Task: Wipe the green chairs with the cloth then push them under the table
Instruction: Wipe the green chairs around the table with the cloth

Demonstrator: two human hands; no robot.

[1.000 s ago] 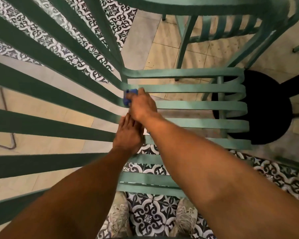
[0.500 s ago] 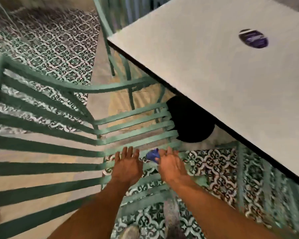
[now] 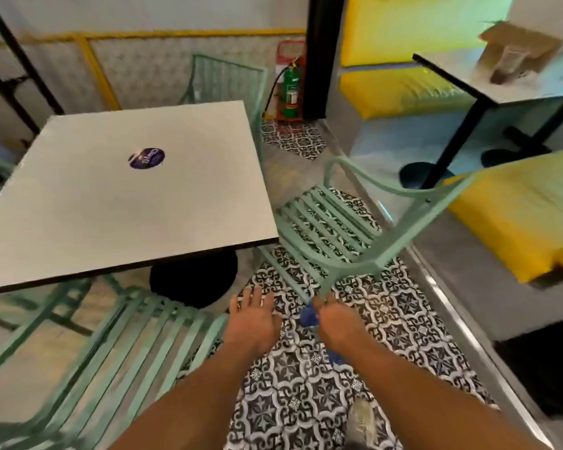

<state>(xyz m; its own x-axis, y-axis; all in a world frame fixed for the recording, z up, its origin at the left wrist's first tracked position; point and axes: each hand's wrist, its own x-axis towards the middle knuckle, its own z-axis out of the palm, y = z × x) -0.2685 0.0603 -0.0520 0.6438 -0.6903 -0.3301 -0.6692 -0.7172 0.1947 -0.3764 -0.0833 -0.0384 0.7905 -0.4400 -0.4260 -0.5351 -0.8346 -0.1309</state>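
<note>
A green slatted chair stands at my lower left, its seat partly beneath the white square table. A second green chair stands to the table's right, out from under it. A third green chair is behind the table. My right hand grips the blue cloth just below the second chair's front corner. My left hand hovers beside it, fingers spread, holding nothing.
Patterned floor tiles lie under my arms. A fire extinguisher stands by a black pillar. Yellow bench cushions and another table are to the right. A round sticker sits on the white table.
The view swung up from the first chair's seat toward the room. Both hands left that chair's slats and now sit over the floor near the second chair, cloth still held.
</note>
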